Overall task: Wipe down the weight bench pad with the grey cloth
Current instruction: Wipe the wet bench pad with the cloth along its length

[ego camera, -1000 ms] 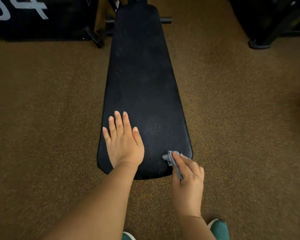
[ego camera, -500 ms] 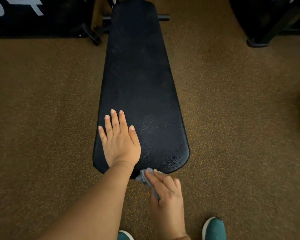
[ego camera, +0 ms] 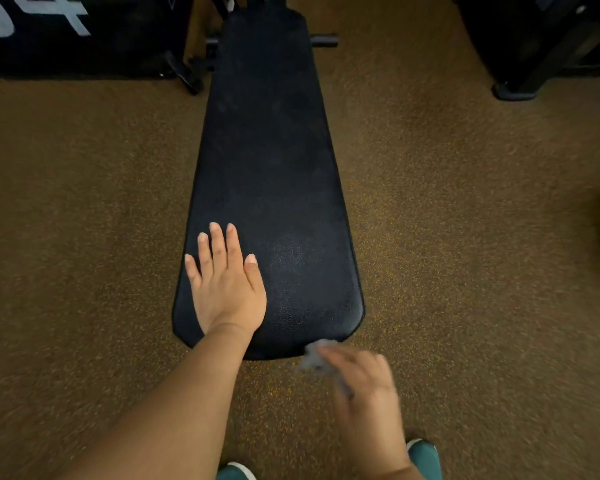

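The black weight bench pad [ego camera: 271, 161] runs lengthwise away from me over the brown floor. My left hand [ego camera: 226, 282] lies flat on its near left part, fingers straight and together. My right hand [ego camera: 364, 386], blurred by motion, holds the small grey cloth [ego camera: 312, 358] bunched in its fingers at the pad's near right edge, just at the rim. Most of the cloth is hidden under the fingers.
A black box with white numerals [ego camera: 77, 32] stands at the far left, beside the bench's metal legs [ego camera: 187, 74]. Dark equipment with a foot [ego camera: 520, 88] sits at the far right. My teal shoes [ego camera: 425, 455] show at the bottom edge. Speckled brown flooring [ego camera: 465, 254] surrounds the bench.
My right hand with the cloth swept left along the pad's near edge, then back toward the right. My left hand stayed flat on the pad.
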`<state>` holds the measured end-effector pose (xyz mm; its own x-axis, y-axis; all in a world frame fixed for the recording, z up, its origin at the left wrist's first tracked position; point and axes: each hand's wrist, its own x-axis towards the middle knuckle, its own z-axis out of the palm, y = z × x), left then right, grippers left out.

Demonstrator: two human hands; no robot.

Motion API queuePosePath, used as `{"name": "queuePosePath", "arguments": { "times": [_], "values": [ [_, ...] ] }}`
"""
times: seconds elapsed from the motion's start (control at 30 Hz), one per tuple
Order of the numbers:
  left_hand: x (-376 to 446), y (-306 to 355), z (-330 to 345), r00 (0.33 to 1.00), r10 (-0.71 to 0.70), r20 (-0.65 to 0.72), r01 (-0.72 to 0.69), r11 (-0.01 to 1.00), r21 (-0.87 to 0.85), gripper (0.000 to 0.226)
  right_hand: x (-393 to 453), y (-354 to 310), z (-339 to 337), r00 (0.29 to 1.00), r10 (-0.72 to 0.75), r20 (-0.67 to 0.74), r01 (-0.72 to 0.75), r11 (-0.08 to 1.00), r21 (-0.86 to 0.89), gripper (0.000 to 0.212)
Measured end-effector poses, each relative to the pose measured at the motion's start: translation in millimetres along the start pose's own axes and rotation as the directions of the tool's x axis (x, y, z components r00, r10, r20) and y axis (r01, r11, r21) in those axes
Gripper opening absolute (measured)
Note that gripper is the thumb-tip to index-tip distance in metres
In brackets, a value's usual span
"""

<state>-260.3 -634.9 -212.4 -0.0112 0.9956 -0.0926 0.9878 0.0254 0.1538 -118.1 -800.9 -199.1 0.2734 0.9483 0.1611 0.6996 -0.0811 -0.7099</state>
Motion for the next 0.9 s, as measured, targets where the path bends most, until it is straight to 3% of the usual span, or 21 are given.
{"name": "queuePosePath", "arguments": {
  "times": [0.1,0.17,0.23,0.33,0.43,0.7,0.83,0.9],
  "values": [
    [-5,7,-4,1.000,-0.025,-0.008,0.025,0.999,-0.040,0.057,20,14,-32,0.902,0.408,-0.144,-0.382,0.907,0.177,0.030],
    [-11,27,-8,0.998,0.045,-0.036,-0.048,0.993,-0.108,0.056,43,20,-41,0.812,0.578,-0.083,-0.531,0.790,0.307,0.029],
    [-19,57,-9,0.980,0.199,-0.029,-0.201,0.966,-0.162,0.055,65,23,-41,0.755,0.656,0.010,-0.602,0.686,0.408,0.023],
    [-25,93,2,0.936,0.349,0.044,-0.339,0.929,-0.150,0.059,88,30,-33,0.784,0.614,0.098,-0.599,0.704,0.382,0.022],
    [-26,98,13,0.942,0.327,0.070,-0.322,0.944,-0.071,0.056,85,36,-22,0.789,0.578,0.208,-0.609,0.688,0.395,0.024],
    [-28,98,11,0.942,0.330,0.067,-0.324,0.942,-0.085,0.054,29,36,-30,0.788,0.581,0.201,-0.607,0.685,0.403,0.034],
    [-27,98,10,0.948,0.317,0.028,-0.309,0.939,-0.148,0.052,67,52,-48,0.710,0.671,0.213,-0.689,0.600,0.407,0.023],
    [-27,99,10,0.951,0.310,0.017,-0.303,0.939,-0.162,0.052,109,61,-46,0.723,0.665,0.189,-0.670,0.609,0.424,0.022]
  ]
}}
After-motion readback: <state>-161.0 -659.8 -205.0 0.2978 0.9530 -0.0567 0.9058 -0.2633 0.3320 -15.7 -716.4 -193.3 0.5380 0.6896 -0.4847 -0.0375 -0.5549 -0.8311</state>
